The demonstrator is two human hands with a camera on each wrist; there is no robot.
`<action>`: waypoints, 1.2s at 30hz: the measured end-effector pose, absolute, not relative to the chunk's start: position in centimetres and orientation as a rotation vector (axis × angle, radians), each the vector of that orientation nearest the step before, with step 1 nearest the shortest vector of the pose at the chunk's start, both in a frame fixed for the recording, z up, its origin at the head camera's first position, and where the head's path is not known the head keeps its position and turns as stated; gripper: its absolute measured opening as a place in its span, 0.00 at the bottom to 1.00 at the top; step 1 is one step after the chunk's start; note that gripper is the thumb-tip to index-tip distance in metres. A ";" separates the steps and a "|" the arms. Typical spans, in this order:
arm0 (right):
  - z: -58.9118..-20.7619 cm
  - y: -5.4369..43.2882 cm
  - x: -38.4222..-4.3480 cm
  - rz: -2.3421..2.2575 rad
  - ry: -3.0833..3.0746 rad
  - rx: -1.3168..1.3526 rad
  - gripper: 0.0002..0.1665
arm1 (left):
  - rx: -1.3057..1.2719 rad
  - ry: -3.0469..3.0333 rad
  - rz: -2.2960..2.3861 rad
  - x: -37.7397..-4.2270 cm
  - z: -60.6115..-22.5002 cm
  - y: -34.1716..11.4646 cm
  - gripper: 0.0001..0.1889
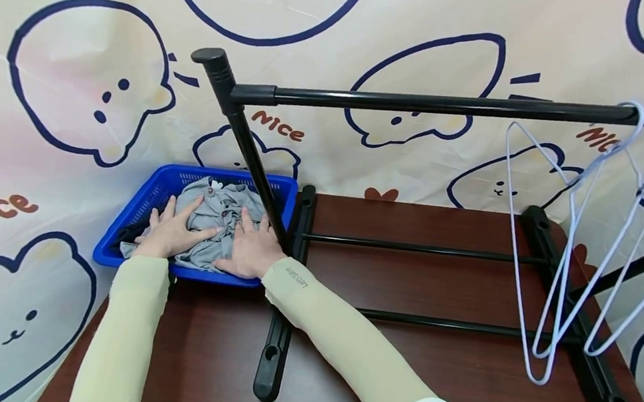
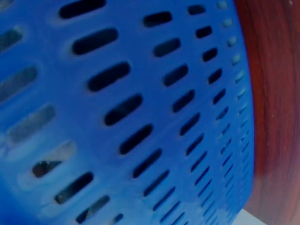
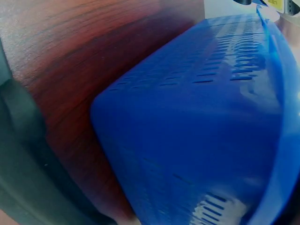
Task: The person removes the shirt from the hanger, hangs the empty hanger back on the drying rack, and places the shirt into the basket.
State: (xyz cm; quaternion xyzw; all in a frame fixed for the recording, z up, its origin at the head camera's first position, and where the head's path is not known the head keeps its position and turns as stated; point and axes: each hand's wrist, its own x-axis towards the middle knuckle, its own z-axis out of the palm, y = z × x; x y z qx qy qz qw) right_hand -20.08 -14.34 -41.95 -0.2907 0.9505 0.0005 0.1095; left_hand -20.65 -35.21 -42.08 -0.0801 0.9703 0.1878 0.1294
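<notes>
A rumpled grey garment (image 1: 213, 207) with small buttons fills most of a blue plastic basket (image 1: 282, 191). My left hand (image 1: 170, 232) rests on the left part of the garment, fingers spread. On its right part lies my right hand (image 1: 253, 246), fingers extended and its wrist over the basket's near rim. Some dark cloth (image 1: 131, 233) shows at the basket's left end. In the left wrist view the slotted basket wall (image 2: 140, 117) fills most of the picture. A corner of the basket (image 3: 187, 122) appears in the right wrist view; neither hand shows there.
A black rack stands on the brown table (image 1: 399, 364), its slanted post (image 1: 245, 148) rising in front of the basket and its top bar (image 1: 424, 104) running right. Several pale blue hangers (image 1: 567, 250) hang from the bar. A patterned cloth (image 1: 96, 192) backs the table.
</notes>
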 end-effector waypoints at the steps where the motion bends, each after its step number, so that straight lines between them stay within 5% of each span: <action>1: -42.0 -14.3 -20.1 0.005 2.798 -0.858 0.58 | -0.238 2.821 0.546 -20.8 -42.1 -35.2 0.60; 20: -42.4 -10.9 -17.5 -0.112 2.791 -1.282 0.50 | -0.244 2.876 0.583 -20.0 -42.0 -35.6 0.58; 29: -41.2 -4.7 -14.7 -0.527 2.610 -1.455 0.44 | -0.285 3.005 0.598 -18.8 -41.2 -35.7 0.55; 36: -39.1 1.5 -14.7 -0.960 2.615 -1.430 0.32 | -0.132 3.285 0.743 -17.1 -36.6 -33.5 0.44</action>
